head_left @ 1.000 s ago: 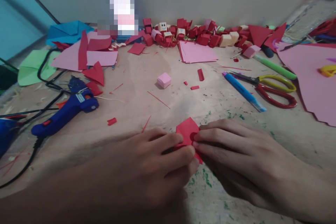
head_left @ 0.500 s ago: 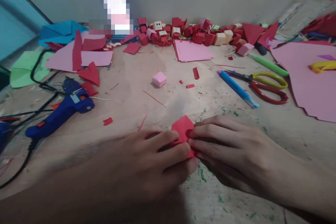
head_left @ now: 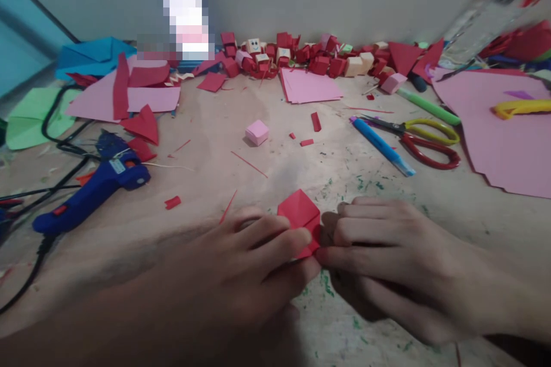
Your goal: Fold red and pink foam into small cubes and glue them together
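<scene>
A piece of red folded paper (head_left: 301, 213) with creased, angled faces lies at the front middle of the table. My left hand (head_left: 262, 252) is closed on it from the left, with fingers on top and the thumb along its lower edge. From the right, my right hand (head_left: 383, 252) has its fingers curled together, and the index fingertip pinches at the paper's lower right corner. The right thumb is mostly hidden below. Beyond the hands sits a small pink paper cube (head_left: 257, 132).
A blue glue gun (head_left: 92, 189) with a black cord lies left. Scissors (head_left: 424, 140) and a blue marker (head_left: 383, 146) lie right. Pink sheets (head_left: 310, 86) and several red paper cubes (head_left: 319, 65) line the back. Red paper scraps (head_left: 316, 121) are scattered mid-table.
My right fingers have drawn back off the top of the red paper to its lower right corner, uncovering its right side. My left hand keeps its hold. The view has shifted slightly.
</scene>
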The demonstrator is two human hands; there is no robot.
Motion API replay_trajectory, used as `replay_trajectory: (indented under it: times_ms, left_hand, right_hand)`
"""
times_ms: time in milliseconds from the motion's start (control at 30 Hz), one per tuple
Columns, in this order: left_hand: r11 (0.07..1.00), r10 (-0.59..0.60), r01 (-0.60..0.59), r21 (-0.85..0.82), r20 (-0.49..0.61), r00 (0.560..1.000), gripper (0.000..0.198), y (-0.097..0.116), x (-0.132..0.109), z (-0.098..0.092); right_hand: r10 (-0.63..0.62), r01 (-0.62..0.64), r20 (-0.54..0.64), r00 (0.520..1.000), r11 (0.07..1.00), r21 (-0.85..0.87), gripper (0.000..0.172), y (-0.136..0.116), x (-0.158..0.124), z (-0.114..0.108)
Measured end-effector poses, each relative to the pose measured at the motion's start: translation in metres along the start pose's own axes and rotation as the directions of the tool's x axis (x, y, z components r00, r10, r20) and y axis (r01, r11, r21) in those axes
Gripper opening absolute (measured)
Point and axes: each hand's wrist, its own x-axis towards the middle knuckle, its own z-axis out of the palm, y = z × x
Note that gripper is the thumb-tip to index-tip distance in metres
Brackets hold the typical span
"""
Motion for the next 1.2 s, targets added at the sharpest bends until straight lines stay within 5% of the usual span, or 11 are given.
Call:
replay_trajectory:
  times_ms: [200, 433, 900, 1200]
  left_hand:
    - [1.000, 0.024, -0.024, 0.003, 0.020, 1.000, 0.028, -0.001, -0.001, 0.004]
    - [1.000, 0.004, -0.002, 0.013, -0.191, 0.982, 0.033, -0.001, -0.001, 0.014]
    - [0.996, 0.072, -0.073, 0.050, 0.022, 0.997, 0.028, -0.002, -0.004, 0.008]
    - [0.996, 0.034, -0.029, 0.084, -0.057, 0.998, 0.027, -0.009, -0.003, 0.003]
  right_hand:
    - [0.009, -0.009, -0.012, 1.000, 1.000, -0.027, 0.030, 0.003, 0.001, 0.004]
    - [0.073, -0.073, 0.004, 0.997, 0.997, -0.020, 0.031, 0.005, 0.002, -0.001]
    - [0.214, -0.236, -0.121, 0.969, 0.947, -0.217, 0.028, 0.012, 0.004, -0.002]
    - [0.305, -0.352, -0.240, 0.922, 0.917, -0.188, 0.026, 0.014, 0.005, 0.002]
